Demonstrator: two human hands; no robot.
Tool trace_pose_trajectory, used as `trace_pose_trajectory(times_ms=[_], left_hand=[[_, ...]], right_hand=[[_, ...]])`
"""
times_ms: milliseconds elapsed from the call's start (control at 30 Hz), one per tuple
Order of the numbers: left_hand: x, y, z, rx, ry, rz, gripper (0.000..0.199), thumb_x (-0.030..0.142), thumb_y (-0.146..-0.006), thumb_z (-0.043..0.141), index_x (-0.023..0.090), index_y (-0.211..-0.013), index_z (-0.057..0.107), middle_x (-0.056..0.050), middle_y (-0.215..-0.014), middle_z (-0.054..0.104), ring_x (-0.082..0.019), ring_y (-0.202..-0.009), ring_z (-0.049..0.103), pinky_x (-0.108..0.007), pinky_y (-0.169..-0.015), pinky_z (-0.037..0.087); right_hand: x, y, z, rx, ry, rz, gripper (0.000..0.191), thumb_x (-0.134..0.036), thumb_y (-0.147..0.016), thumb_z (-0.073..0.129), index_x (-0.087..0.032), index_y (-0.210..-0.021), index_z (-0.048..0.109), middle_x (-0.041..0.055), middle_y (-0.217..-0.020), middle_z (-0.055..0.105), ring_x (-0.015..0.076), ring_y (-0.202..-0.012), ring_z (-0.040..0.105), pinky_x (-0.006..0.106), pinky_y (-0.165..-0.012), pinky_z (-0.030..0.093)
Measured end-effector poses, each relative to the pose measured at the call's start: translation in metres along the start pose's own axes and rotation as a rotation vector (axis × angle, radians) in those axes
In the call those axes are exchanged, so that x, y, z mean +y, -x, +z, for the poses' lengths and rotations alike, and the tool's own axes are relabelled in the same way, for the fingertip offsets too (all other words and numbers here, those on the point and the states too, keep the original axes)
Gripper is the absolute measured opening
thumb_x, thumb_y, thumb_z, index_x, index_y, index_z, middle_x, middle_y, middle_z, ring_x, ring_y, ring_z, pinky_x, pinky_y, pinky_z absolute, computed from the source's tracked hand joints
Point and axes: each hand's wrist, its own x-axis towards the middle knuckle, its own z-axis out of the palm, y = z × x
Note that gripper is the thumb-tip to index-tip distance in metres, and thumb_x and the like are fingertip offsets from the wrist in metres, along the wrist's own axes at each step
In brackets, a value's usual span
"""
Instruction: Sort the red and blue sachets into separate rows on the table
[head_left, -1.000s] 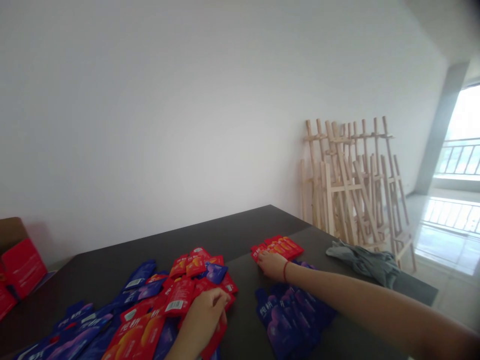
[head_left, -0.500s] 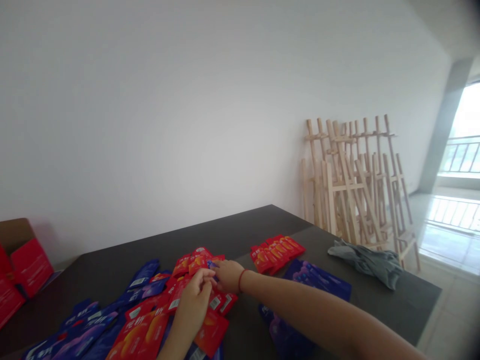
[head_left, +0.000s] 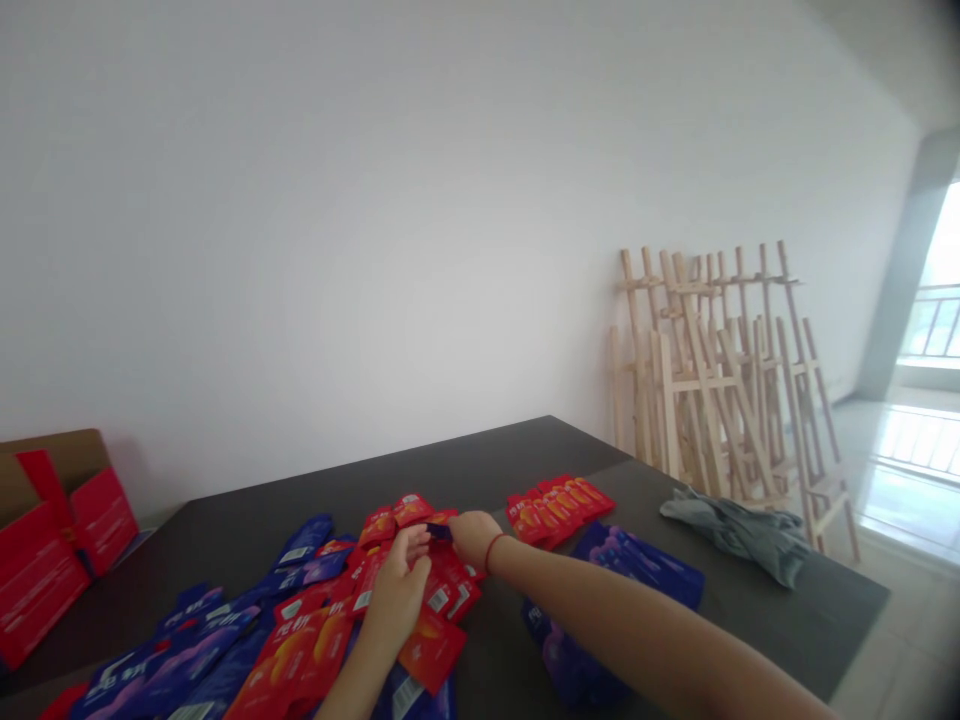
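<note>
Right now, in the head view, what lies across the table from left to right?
Red box → mixed pile of red and blue packets → left hand → right hand → row of red packets → grey cloth → wooden easels beyond the table's end.

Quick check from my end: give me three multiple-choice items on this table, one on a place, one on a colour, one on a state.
1. Where does the grey cloth lie?
A. on the table's right end
B. in the red box
C. on the floor

2. What colour is the packet pinched between the hands?
A. green
B. dark blue
C. yellow

3. How do the wooden easels stand?
A. flat on the table
B. hung on hooks
C. leaning against the wall

Answers: 1 A, it rests on the dark table near the easels. 2 B, blue shows between left hand and right hand. 3 C, tilted against the wall.
</note>
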Motion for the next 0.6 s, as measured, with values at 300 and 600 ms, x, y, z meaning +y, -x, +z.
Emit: trace_pose_trajectory(times_ms=[300,600], left_hand=[[-0.003,0.010,0.013,-0.052,0.351,-0.252,0.054,0.043,-0.070,0.074,0.016,-0.113,0.054,-0.019,-0.128,0.063,-0.030,-0.120,0.059,-0.042,-0.100,0.047],[0.007,0.025,0.028,-0.099,0.578,-0.312,0.037,0.050,-0.061,0.081,0.021,-0.073,0.062,-0.002,-0.070,0.073,-0.024,-0.074,0.071,-0.035,-0.074,0.056]], right_hand=[[0.026,0.072,-0.039,-0.006,-0.382,0.037,0.027,-0.013,-0.081,0.047,-0.016,-0.091,0.072,0.0044,-0.085,0.074,0.0191,-0.079,0.067,0.023,-0.065,0.046],[0.010,0.110,0.002,-0.091,-1.522,0.128,0.043,-0.041,-0.070,0.070,-0.017,-0.104,0.065,0.0040,-0.086,0.072,0.0222,-0.077,0.069,0.033,-0.067,0.055]])
